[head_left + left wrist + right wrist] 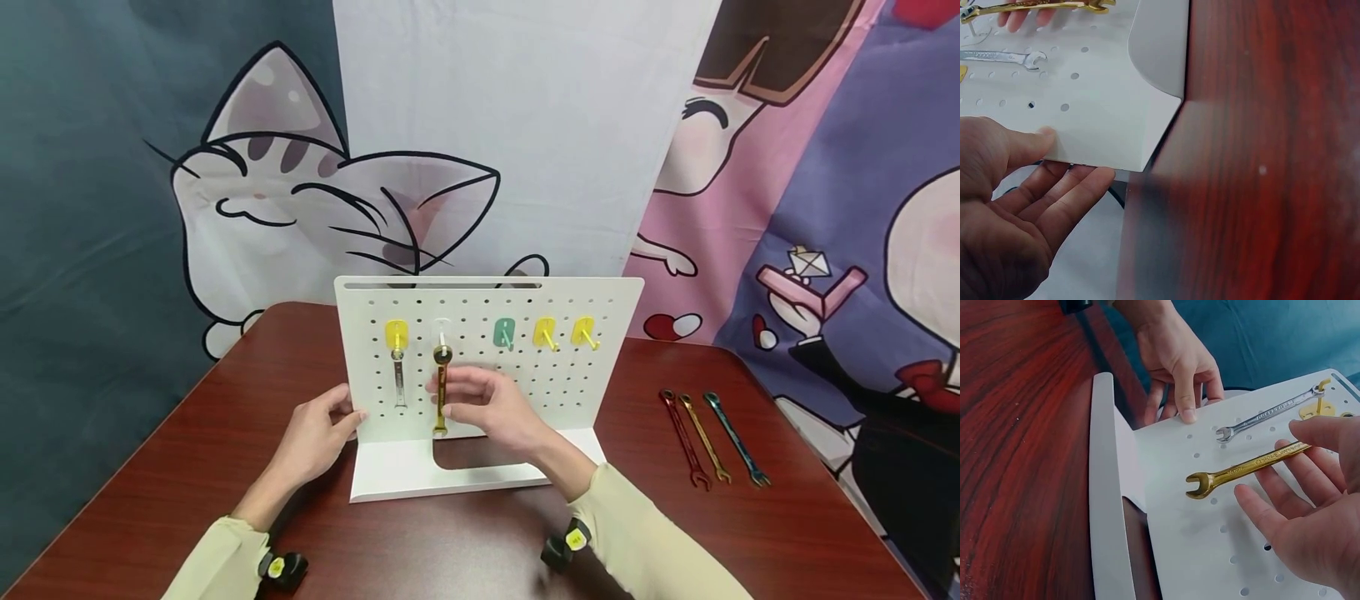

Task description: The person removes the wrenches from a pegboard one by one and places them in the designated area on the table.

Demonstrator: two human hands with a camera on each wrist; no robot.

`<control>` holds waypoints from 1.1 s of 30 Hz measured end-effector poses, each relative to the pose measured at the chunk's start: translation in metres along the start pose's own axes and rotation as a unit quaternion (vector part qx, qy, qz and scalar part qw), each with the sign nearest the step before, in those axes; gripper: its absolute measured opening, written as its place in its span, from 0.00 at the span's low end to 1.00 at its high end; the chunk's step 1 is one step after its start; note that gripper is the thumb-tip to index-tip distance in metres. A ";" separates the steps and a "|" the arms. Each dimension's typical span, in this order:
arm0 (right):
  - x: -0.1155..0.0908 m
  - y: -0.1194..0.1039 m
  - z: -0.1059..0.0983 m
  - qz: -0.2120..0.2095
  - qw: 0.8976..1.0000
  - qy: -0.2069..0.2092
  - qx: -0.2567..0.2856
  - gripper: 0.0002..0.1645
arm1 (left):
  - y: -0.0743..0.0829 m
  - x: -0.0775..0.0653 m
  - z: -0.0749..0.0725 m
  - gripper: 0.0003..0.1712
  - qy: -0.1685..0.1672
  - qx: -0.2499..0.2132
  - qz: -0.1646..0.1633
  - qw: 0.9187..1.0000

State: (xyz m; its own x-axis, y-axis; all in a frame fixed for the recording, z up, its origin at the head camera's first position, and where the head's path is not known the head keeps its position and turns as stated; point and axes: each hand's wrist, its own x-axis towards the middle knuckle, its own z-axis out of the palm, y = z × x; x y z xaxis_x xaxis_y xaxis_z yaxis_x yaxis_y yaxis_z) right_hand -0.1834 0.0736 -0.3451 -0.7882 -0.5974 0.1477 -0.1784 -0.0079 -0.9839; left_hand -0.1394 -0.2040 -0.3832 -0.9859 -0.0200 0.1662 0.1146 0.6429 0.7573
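Note:
A white pegboard (480, 379) stands upright on its base. My left hand (1016, 194) pinches its left edge, thumb on the front face and fingers behind. From a white hook (442, 333) hangs a gold combination wrench (1235, 474), ring end up and open jaw down. My right hand (495, 408) is around this wrench, its extended fingers behind the shaft and its thumb (1319, 431) apart from the fingers. To the left, a silver combination wrench (1266, 417) hangs on a yellow hook (397, 333).
Right of the gold wrench, the board carries a green hook (505, 332) and two yellow hooks (546, 332). On the table's right side lie a red wrench (684, 437), a gold wrench (705, 437) and a blue-green wrench (737, 437). A printed cloth (525, 125) hangs behind the table.

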 end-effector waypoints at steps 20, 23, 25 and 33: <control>-0.017 -0.008 0.012 0.037 0.997 0.033 0.057 0.33 | -0.001 0.000 -0.001 0.05 0.002 -0.004 0.011 1.000; -0.019 -0.010 0.014 0.041 0.996 0.040 0.061 0.34 | -0.001 0.000 -0.001 0.05 0.003 -0.003 0.013 1.000; -0.020 -0.011 0.014 0.040 0.996 0.042 0.064 0.34 | -0.001 0.000 -0.001 0.05 0.003 -0.002 0.013 1.000; -0.023 -0.015 0.017 0.049 0.995 0.051 0.066 0.33 | 0.000 0.000 -0.001 0.04 0.004 0.000 0.016 1.000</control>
State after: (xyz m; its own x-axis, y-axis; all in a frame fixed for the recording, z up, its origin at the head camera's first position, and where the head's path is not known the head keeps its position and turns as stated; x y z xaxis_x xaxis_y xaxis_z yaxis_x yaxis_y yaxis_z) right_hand -0.1528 0.0737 -0.3354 -0.8551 -0.5157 0.0529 -0.0243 -0.0621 -0.9978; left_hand -0.1391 -0.2046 -0.3831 -0.9806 -0.0058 0.1960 0.1464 0.6436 0.7512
